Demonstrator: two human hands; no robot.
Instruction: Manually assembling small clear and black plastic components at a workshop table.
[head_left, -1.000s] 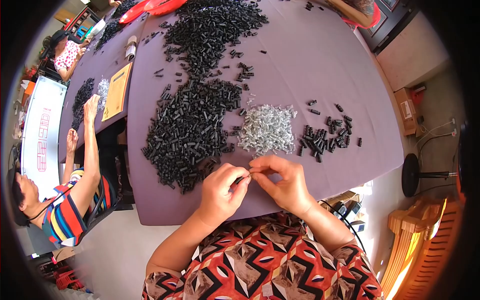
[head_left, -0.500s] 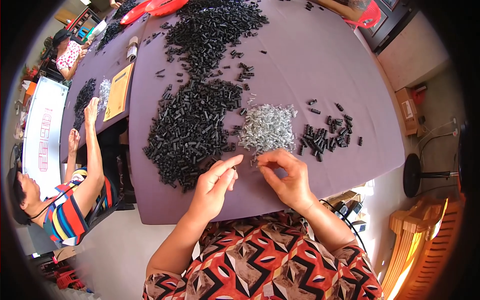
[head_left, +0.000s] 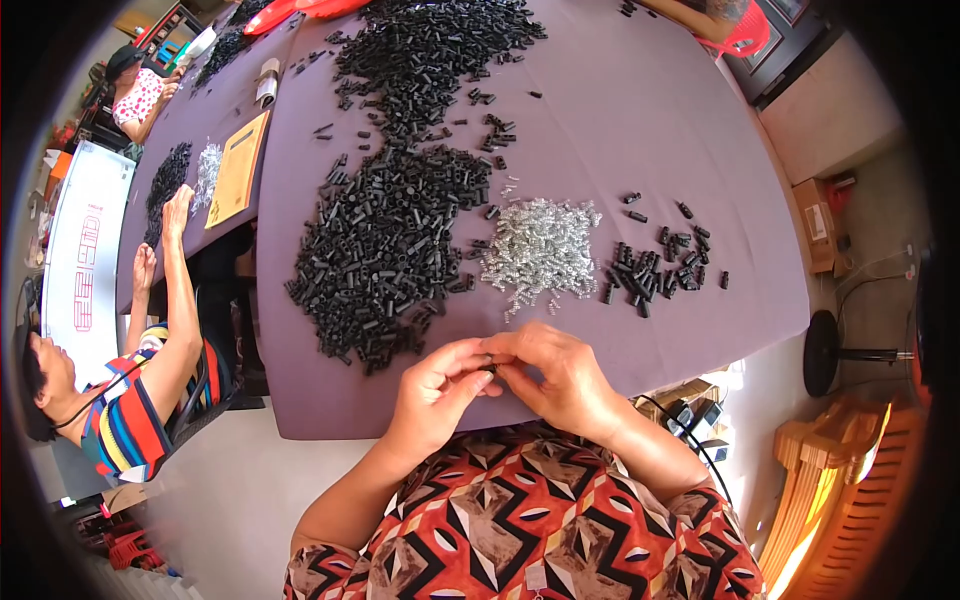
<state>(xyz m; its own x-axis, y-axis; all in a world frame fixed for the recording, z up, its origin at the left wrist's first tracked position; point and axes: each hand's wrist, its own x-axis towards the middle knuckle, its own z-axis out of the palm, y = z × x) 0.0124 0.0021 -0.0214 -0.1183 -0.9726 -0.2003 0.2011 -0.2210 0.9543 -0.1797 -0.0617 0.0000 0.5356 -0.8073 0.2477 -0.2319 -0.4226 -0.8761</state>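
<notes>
Over the near edge of the table, my two hands meet fingertip to fingertip. A small black plastic tube (head_left: pixel 489 367), mostly covered by fingers, is pinched in my left hand (head_left: pixel 432 392). My right hand (head_left: pixel 562 378) is closed in a pinch against that same piece; whatever its fingertips hold is hidden. Just beyond them lies a pile of small silvery coil springs (head_left: pixel 542 252). To its left spreads a large heap of black plastic tubes (head_left: pixel 385 250), and on its right sits a smaller scattered group of black pieces (head_left: pixel 655 272).
The purple-grey cloth-covered table (head_left: pixel 660 130) bears more black parts at the far side, near a red basin (head_left: pixel 325 6). At the left, a co-worker in a striped top (head_left: pixel 140 415) handles parts beside a yellow-brown board (head_left: pixel 238 172). A carved wooden chair (head_left: pixel 850 480) stands at right.
My right hand has moved left and nearer from the edge of the spring pile, and its fingertips now meet my left hand's at the black tube.
</notes>
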